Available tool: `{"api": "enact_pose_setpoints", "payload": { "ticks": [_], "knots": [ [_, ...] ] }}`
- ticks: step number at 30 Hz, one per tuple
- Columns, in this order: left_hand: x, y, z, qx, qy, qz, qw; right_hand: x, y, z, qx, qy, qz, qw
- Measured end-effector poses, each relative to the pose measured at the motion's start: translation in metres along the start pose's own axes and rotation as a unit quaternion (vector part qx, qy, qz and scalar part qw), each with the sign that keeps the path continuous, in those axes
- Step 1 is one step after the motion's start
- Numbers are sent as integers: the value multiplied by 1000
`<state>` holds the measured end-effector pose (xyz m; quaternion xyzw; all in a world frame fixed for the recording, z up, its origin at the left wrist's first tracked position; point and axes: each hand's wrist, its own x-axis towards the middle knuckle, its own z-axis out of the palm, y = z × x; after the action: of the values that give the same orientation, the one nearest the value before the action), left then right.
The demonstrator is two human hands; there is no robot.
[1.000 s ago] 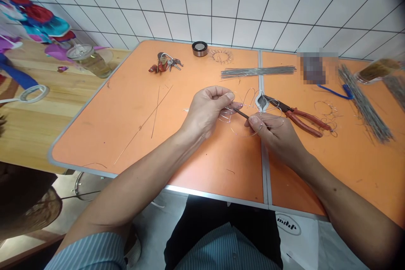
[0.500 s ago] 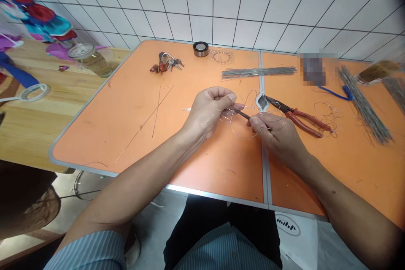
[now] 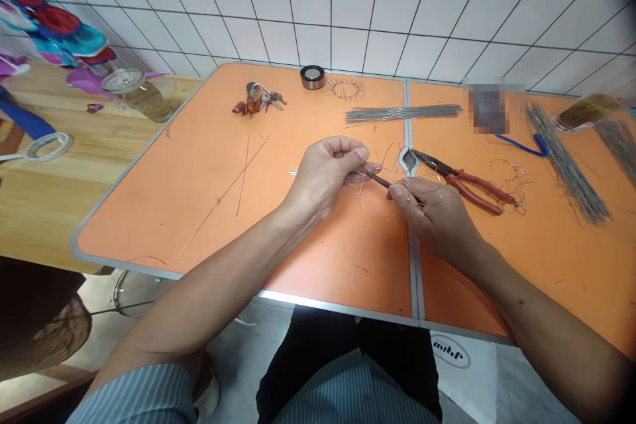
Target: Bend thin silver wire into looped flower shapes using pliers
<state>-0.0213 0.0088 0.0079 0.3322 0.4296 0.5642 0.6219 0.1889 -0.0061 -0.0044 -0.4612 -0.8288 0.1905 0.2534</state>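
Observation:
Thin looped wire (image 3: 381, 214) hangs between my two hands over the orange table (image 3: 318, 258). My left hand (image 3: 338, 165) pinches the wire near its fingertips. My right hand (image 3: 427, 205) is closed around a slim dark tool (image 3: 378, 179), whose tip points left and meets the wire by my left fingers. Some loops pass over my right fingers. Just behind my right hand lie red-handled pliers (image 3: 467, 185), beside a small white-rimmed object (image 3: 409, 161).
Behind my hands lies a bundle of straight wires (image 3: 402, 113); another bundle (image 3: 569, 165) is at the right. Keys (image 3: 268, 98), a tape roll (image 3: 313, 77) and a wire ring (image 3: 345, 89) sit near the tiled wall. A lidded cup (image 3: 142, 96) stands at the left.
The whole view has shifted slightly, so the table items appear a little further left. Both hands keep nearly the same pose and hold.

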Motion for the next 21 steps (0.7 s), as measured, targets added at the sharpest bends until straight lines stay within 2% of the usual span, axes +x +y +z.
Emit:
{"api": "enact_pose_setpoints", "payload": {
  "ticks": [12, 21],
  "knots": [
    [-2, -1, 1, 5, -2, -4, 1000, -4, -4, 2, 31, 13, 23, 999],
    [2, 2, 0, 10, 21, -7, 1000, 1, 5, 5, 63, -6, 0, 998]
  ]
}}
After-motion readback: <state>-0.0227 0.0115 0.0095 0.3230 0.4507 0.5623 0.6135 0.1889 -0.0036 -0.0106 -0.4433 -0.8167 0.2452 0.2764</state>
